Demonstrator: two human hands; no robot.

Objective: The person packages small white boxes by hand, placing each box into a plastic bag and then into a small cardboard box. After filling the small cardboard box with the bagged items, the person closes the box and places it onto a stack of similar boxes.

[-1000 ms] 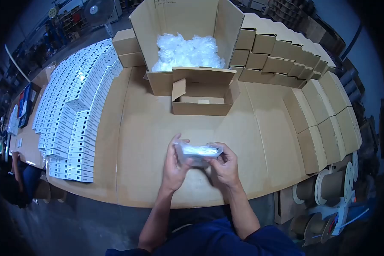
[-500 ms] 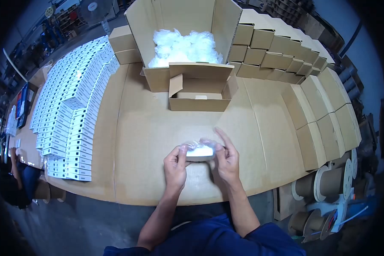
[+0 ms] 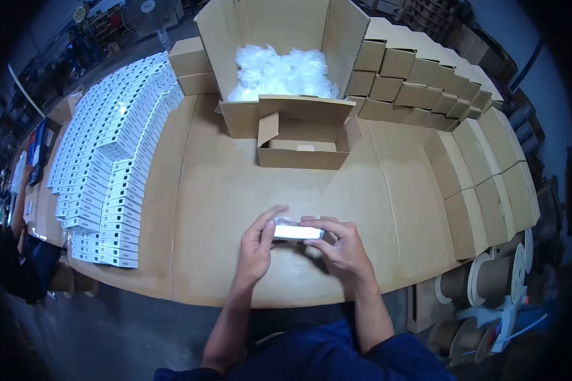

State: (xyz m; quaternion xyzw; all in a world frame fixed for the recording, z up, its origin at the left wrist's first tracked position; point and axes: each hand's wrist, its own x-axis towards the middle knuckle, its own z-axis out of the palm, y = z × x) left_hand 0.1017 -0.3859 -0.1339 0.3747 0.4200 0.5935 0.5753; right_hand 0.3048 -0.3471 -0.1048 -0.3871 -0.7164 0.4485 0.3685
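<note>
right index finger [image 3: 319, 223] has lowered, white box [image 3: 296, 233] between both hands [image 3: 255, 255] [image 3: 348, 252].

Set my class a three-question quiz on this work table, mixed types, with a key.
1. Multiple choice: what do the left hand and right hand hold?
(a) a cable spool
(b) a white item with clear film
(c) a pair of scissors

2. True or false: the small open carton stands in front of the large carton.

3. Fill in: the stacked white boxes stand on the person's ____ side.

Key: 1 b; 2 true; 3 left.
</note>
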